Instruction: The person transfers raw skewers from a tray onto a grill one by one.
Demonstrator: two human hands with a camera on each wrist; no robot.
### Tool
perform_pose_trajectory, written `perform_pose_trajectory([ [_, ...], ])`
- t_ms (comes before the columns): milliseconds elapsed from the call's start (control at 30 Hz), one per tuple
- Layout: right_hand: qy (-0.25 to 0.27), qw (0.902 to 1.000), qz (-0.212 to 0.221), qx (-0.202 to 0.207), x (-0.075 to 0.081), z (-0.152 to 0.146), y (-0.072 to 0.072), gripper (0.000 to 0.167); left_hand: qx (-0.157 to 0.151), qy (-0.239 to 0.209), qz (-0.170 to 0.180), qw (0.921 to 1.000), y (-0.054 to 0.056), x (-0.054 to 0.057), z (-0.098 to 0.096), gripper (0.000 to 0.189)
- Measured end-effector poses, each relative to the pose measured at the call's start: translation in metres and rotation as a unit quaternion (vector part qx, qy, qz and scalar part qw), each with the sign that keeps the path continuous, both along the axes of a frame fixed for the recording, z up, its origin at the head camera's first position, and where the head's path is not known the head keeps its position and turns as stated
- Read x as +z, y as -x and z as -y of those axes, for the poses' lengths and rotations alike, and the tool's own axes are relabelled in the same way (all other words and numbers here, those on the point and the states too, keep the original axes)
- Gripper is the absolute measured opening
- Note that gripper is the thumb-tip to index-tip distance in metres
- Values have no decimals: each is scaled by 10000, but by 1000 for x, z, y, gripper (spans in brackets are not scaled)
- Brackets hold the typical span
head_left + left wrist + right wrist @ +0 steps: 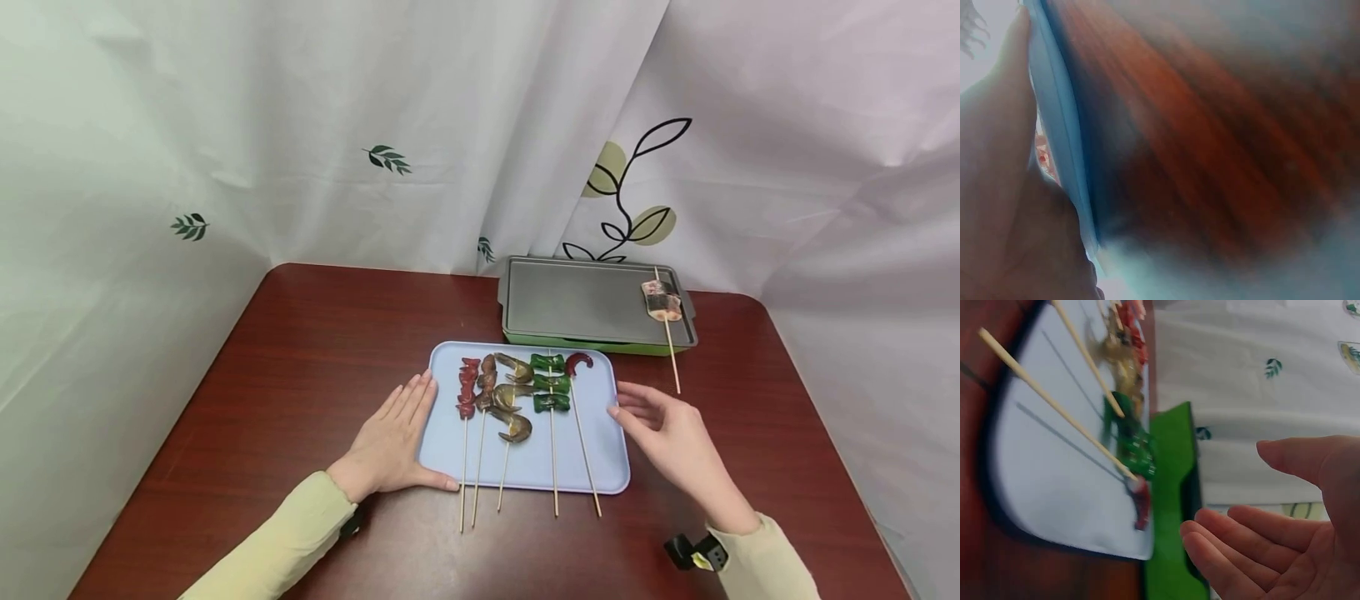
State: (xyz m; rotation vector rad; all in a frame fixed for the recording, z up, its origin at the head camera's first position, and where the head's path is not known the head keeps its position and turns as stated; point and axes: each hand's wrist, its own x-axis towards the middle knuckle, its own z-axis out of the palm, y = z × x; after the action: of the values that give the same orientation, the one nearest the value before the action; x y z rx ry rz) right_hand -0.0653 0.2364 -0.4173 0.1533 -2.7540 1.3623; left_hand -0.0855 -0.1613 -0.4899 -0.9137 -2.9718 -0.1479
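A pale blue tray (525, 462) holds several skewers side by side, their sticks reaching past its near edge. One carries red chunks (467, 388), one brown chunks (486, 382), one brownish curved pieces (513, 397), one green pepper pieces (551, 383) and one a single dark red curl (578, 363). Along the tray's left edge lies my left hand (392, 435), fingers straight and thumb at the near edge. My right hand (670, 433) is at the right edge, fingers relaxed and thumb apart from them; in the right wrist view it holds nothing.
Behind the tray stands a green grill box with a grey plate (577, 300). A skewer with dark-skinned pale chunks (662, 300) lies on its right side, stick overhanging the front. White curtains (337, 125) surround the red-brown table (300, 367).
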Motion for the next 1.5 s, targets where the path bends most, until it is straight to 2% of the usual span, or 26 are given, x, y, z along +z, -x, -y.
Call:
perform_pose_trajectory([
  [167, 92, 9995, 306, 31, -11, 6, -4, 43, 44, -52, 48, 10000, 0, -2, 0, 147],
  [367, 75, 9984, 567, 21, -19, 8, -6, 43, 50, 111, 208, 9997, -1, 7, -3, 146],
  [533, 68, 9962, 870, 17, -26, 10, -9, 43, -10, 54, 121, 9999, -1, 4, -2, 145],
  [700, 252, 9929, 1157, 66, -30, 13, -13, 44, -14, 55, 101, 9999, -1, 6, -2, 144],
  [900, 358, 9909, 1297, 75, -36, 18, -16, 44, -10, 111, 138, 9998, -1, 8, -3, 143],
  [1333, 281, 9887, 1473, 34, -43, 23, -19, 46, -56, -106, 54, 9999, 0, 2, -1, 144],
  [1500, 342, 9876, 1534, 61, -45, 24, -19, 47, -24, -35, 76, 10000, 1, 2, -1, 144],
])
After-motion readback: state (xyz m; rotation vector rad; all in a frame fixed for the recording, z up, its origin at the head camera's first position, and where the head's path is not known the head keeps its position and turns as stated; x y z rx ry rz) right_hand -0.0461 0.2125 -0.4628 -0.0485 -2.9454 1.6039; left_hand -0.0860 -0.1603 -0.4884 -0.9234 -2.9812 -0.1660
